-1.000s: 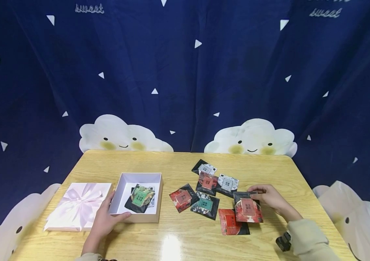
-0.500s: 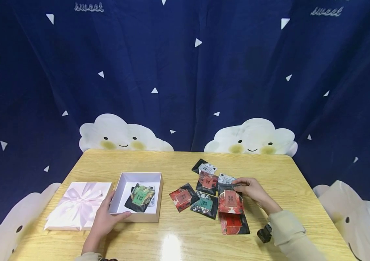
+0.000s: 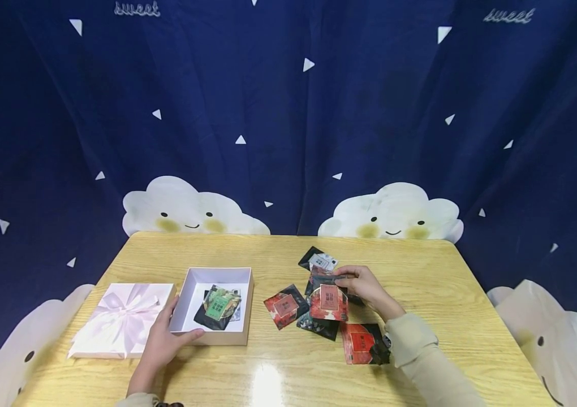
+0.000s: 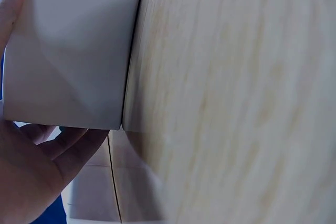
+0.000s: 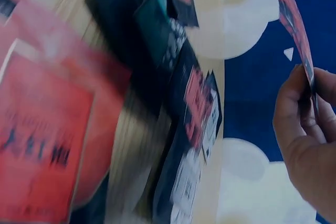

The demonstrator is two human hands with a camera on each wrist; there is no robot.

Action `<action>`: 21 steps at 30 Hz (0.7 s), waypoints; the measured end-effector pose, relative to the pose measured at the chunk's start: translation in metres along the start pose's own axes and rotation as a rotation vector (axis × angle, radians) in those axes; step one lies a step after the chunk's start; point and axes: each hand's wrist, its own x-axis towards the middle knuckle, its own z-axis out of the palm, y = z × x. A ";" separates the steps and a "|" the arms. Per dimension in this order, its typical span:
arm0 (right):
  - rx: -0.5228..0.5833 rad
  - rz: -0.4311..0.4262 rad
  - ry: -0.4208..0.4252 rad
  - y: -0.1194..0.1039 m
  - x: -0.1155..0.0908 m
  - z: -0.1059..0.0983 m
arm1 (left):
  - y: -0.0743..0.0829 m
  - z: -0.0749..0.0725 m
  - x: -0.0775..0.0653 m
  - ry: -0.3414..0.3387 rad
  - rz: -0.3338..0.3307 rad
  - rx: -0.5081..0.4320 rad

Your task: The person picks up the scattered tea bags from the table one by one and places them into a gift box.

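My left hand (image 3: pixel 162 340) grips the near left corner of an open white box (image 3: pixel 224 338), its thumb along the front wall. In the left wrist view the fingers wrap past the edge of the box wall (image 4: pixel 73 51). Inside the box lie a green-labelled black sachet (image 3: pixel 219 308) and a whitish one partly beneath it. Between thumb and fingers, my right hand (image 3: pixel 367 289) pinches the top edge of a red-and-black sachet (image 3: pixel 330 305). That sachet hangs above other sachets and hides parts of them. In the right wrist view the held sachet (image 5: pixel 299 30) appears edge-on.
A pale pink lid with a ribbon bow (image 3: pixel 124 319) lies left of the box. Several loose sachets lie right of it, including a red one (image 3: pixel 285 306), a white-labelled one (image 3: pixel 319 260) and a bright red one (image 3: pixel 360 343) below my right wrist. A curtain (image 3: pixel 288 113) hangs behind the table.
My right hand has carried the red-and-black sachet leftward over the other sachets, uncovering the bright red one. My left hand has stayed on the box.
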 end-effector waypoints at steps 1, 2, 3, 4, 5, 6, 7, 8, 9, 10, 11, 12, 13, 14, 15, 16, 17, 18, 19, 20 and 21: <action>0.015 -0.006 -0.005 -0.001 0.002 0.004 | 0.000 0.000 0.000 -0.001 0.002 0.001; 0.023 -0.012 -0.011 -0.003 0.003 0.007 | 0.000 0.000 0.000 -0.002 0.003 0.001; 0.026 -0.014 -0.014 -0.004 0.005 0.010 | 0.000 0.000 0.000 -0.003 0.003 0.002; 0.028 -0.018 -0.021 -0.006 0.006 0.013 | 0.000 0.000 0.000 -0.006 0.004 0.004; 0.032 -0.022 -0.026 -0.007 0.007 0.017 | 0.000 -0.001 0.000 -0.009 0.003 0.004; 0.033 -0.025 -0.031 -0.009 0.009 0.020 | 0.000 -0.001 0.000 -0.011 0.002 0.004; 0.039 -0.031 -0.036 -0.010 0.011 0.023 | 0.000 -0.001 -0.001 -0.012 0.001 0.005; 0.043 -0.035 -0.042 -0.011 0.013 0.026 | 0.000 -0.001 -0.001 -0.013 0.002 0.006; 0.047 -0.042 -0.051 -0.013 0.015 0.029 | 0.000 -0.001 -0.001 -0.013 0.002 0.007; 0.052 -0.052 -0.058 -0.014 0.016 0.033 | 0.000 -0.001 -0.001 -0.013 0.002 0.008; 0.053 -0.059 -0.061 -0.016 0.018 0.036 | 0.000 -0.001 -0.001 -0.012 0.001 0.008; 0.052 -0.065 -0.063 -0.017 0.019 0.039 | 0.000 -0.001 -0.001 -0.010 0.002 0.009; 0.057 -0.069 -0.069 -0.019 0.020 0.042 | 0.000 -0.001 0.000 -0.009 0.002 0.010; 0.055 -0.072 -0.074 -0.021 0.020 0.045 | 0.000 -0.001 0.000 -0.009 0.003 0.010; 0.056 -0.072 -0.076 -0.022 0.021 0.048 | 0.000 -0.001 0.000 -0.009 0.001 0.009; 0.061 -0.066 -0.080 -0.024 0.022 0.051 | 0.000 -0.001 0.000 -0.010 0.001 0.008; 0.066 -0.055 -0.081 -0.026 0.022 0.054 | 0.000 -0.001 0.000 -0.010 0.000 0.007; 0.072 -0.047 -0.085 -0.027 0.023 0.057 | 0.000 -0.001 0.000 -0.011 -0.001 0.007; 0.071 -0.040 -0.083 -0.028 0.024 0.060 | 0.000 -0.001 0.000 -0.013 -0.003 0.005; 0.069 -0.038 -0.082 -0.030 0.025 0.063 | -0.001 -0.001 0.001 -0.014 -0.005 0.005; 0.073 -0.031 -0.079 -0.030 0.027 0.066 | -0.001 -0.001 0.001 -0.016 -0.009 0.003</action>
